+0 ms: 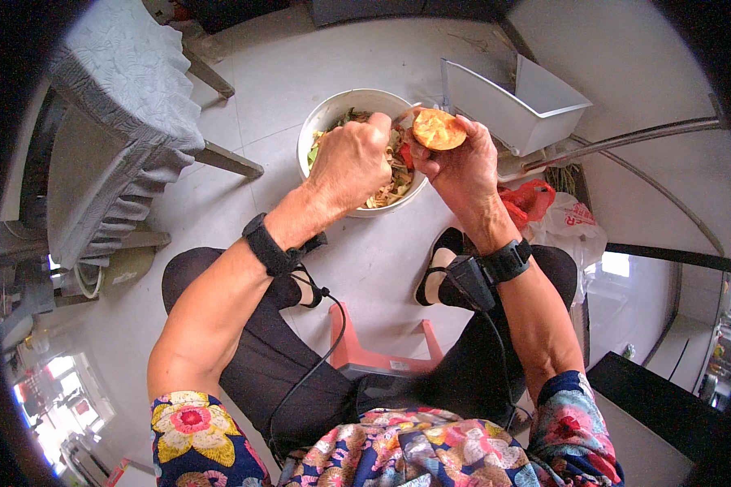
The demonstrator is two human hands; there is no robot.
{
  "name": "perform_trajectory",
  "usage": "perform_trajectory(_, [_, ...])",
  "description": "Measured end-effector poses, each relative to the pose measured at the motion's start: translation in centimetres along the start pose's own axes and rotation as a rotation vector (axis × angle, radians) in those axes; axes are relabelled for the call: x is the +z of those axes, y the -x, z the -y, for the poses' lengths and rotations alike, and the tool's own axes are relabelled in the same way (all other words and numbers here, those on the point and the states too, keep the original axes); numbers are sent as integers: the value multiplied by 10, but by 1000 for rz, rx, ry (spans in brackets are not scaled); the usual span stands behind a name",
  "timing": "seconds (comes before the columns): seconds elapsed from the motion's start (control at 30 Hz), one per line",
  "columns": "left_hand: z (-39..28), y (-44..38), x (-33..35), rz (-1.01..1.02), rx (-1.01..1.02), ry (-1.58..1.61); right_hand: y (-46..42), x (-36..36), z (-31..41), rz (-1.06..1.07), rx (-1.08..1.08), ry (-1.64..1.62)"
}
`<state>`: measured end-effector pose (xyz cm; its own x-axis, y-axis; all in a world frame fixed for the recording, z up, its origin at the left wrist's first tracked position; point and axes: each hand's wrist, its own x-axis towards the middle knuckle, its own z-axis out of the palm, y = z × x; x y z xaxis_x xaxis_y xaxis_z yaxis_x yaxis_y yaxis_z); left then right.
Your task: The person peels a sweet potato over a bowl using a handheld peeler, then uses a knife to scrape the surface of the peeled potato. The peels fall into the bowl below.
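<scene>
My right hand (463, 158) grips a roundish piece of orange-fleshed food (438, 129), its rough cut face turned up; whether it is fruit or vegetable I cannot tell. My left hand (353, 158) is closed in a fist just left of it, back of the hand upward. A thin, blade-like utensil (407, 113) juts from this fist towards the orange piece; its grip is hidden by the fingers. Both hands are above a round white bucket (304, 146) on the floor. Inside lie mixed food scraps (396, 185), with pale peelings, green leaves and something red.
A white rectangular bin (493, 100) stands behind my right hand. Red (529, 201) and white plastic bags (569, 228) lie beside my right knee. A pink stool (365, 359) is between my legs. At left stands furniture under a grey quilted cover (140, 79), its legs reaching towards the bucket.
</scene>
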<state>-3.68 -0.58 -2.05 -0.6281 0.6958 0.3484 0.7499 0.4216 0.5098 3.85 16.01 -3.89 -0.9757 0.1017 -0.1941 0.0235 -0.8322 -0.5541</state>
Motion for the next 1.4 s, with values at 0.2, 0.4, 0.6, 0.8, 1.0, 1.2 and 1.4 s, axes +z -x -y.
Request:
perform_trajectory(0.2, [-2, 7, -6, -58, 327, -301, 0, 4, 2, 29, 21, 24])
perform_trajectory(0.4, [-5, 7, -8, -85, 384, -470, -1, 5, 6, 122, 68, 4])
perform_trajectory(0.6, [-6, 8, -8, -105, 403, -514, 3, 9, 8, 33, 72, 19])
perform_trajectory(0.8, [-8, 7, -4, -116, 419, -560, 7, 11, 8, -17, 112, 9])
perform_trajectory(1.0, [-6, 10, 7, -131, 371, -592, 8, 15, 0, -68, 102, 10])
perform_trajectory(1.2, [-11, 10, 17, -113, 320, -694, 8, 16, -2, -143, 64, 26])
perform_trajectory(1.4, [-18, 11, 23, -78, 246, -670, 7, 15, -8, -207, 10, 56])
